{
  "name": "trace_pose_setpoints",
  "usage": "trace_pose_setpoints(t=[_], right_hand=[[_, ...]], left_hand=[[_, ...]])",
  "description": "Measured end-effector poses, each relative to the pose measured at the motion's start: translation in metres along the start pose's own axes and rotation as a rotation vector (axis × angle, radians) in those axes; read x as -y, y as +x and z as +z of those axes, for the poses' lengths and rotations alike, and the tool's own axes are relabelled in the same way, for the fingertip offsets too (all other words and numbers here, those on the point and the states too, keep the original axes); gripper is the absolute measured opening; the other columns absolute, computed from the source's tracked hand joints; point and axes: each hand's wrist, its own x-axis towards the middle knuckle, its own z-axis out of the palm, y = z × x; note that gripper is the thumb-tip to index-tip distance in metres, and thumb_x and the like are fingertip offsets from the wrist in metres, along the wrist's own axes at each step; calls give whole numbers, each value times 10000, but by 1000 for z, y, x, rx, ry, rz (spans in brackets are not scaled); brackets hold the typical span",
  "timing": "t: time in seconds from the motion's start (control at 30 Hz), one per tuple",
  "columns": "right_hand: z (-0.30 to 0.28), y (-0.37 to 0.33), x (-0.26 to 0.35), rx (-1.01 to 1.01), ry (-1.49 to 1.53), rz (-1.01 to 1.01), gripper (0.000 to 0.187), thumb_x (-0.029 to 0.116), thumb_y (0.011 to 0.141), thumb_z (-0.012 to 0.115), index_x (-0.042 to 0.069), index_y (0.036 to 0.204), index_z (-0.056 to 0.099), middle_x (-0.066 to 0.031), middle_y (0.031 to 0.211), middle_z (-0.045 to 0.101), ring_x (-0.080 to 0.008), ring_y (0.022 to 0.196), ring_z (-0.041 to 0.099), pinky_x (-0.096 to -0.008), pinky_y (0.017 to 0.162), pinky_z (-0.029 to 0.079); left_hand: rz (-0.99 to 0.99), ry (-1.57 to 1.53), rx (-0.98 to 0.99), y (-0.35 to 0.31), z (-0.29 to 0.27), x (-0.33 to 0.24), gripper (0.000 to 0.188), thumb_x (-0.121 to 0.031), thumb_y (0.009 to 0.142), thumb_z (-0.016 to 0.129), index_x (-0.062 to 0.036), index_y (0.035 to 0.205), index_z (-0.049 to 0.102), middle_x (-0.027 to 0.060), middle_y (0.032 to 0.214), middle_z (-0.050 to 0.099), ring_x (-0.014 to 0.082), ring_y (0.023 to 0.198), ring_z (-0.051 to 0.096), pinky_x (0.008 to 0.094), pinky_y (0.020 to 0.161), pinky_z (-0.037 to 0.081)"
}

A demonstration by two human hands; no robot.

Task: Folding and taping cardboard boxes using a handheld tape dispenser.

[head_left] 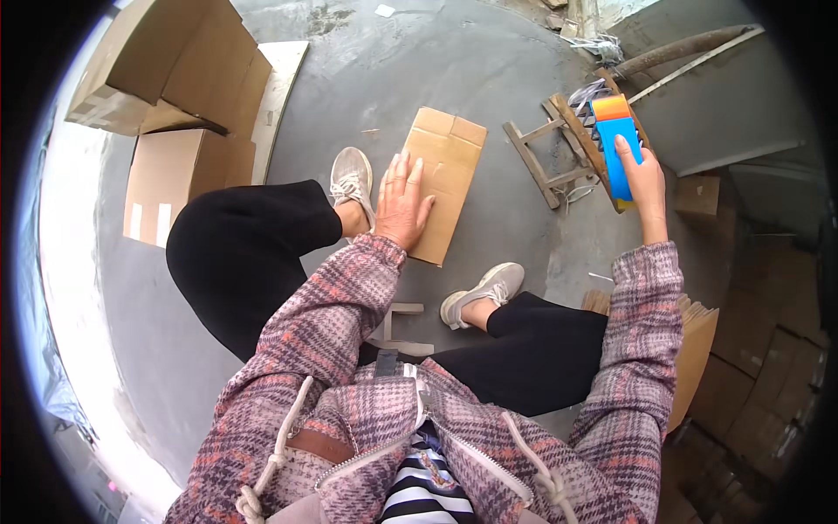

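Observation:
My left hand point(402, 203) lies flat on a closed, oblong brown cardboard box point(454, 188) on the floor, between my shoes. Its fingers are stretched out along the box's left side. Off to the right, my right hand point(644, 179) grips a blue-and-orange oblong thing point(616, 148), thumb on top and the other fingers mostly hidden. I cannot make out its exact kind. Right by it is a small wooden stool point(587, 144), which the blue-and-orange thing partly covers. Whether the two touch, I cannot tell.
Large cardboard boxes point(179, 65) are stacked at the left. My shoes point(352, 175) flank the oblong box. Flattened cardboard point(694, 349) stands by my right elbow, with more cardboard point(759, 341) farther right. A wooden pole point(690, 51) and scraps lie at the far right.

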Motion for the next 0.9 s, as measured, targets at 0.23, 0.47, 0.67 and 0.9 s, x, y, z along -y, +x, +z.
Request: trace_pose_setpoints(t=[0.23,0.47,0.67,0.9], right_hand=[[72,50,-66,-123,-419,74,775,693,797,454,-19,1091,543,-237,984,634,-392,924,612,-461,781,482],[95,0,15,-389,-221,-435,617,436,878,530,-45,1252,433,-237,1293,446,-374,1212,408,-444,1014,319],[209,-142,133,-136,117,-426,598,314,906,467,4,1387,293,-235,1446,214,-399,1329,220,-473,1082,202],[249,-154,126,-250,48,-209,625,376,929,417,30,1418,239,-211,1465,194,-381,1341,203,-448,1097,184]], left_hand=[[-459,-202,174,-9,-1,7,812,-467,848,587,28,1380,224,272,1288,442,368,1175,477,409,971,399],[-466,-302,163,-10,-1,17,784,-436,839,610,26,1360,251,261,1259,462,366,1156,481,412,959,405],[-420,-387,93,-8,10,23,747,-401,845,618,22,1354,272,272,1250,465,373,1163,472,409,965,394],[-561,-722,217,-17,29,45,654,-374,940,492,-10,1413,226,196,1381,393,236,1270,398,339,1040,322]])
